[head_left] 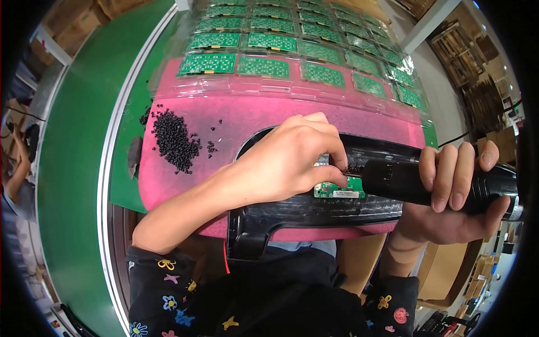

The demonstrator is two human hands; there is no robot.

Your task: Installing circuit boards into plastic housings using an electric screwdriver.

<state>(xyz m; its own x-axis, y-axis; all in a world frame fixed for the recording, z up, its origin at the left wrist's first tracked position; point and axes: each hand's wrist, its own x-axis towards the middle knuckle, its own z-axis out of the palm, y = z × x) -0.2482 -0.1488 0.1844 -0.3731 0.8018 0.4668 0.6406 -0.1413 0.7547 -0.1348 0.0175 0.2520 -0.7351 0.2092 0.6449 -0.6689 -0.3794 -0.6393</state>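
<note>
My right hand (pixel 455 185) is wrapped round a black electric screwdriver (pixel 387 178), held nearly level with its tip toward the left. Just at that tip, the thumb and forefinger of my left hand (pixel 292 157) are pinched together. Whatever they hold is too small and hidden to name. Below these fingers a small green circuit board (pixel 339 188) with a white label lies in a long black plastic housing (pixel 314 216). The left hand and the screwdriver cover part of the board and the housing.
A pink mat (pixel 224 123) covers the green workbench. A pile of small black screws (pixel 174 137) lies on its left side. Clear plastic trays (pixel 269 87) with rows of green circuit boards (pixel 264 66) stand at the back. A cardboard box (pixel 449 272) is at lower right.
</note>
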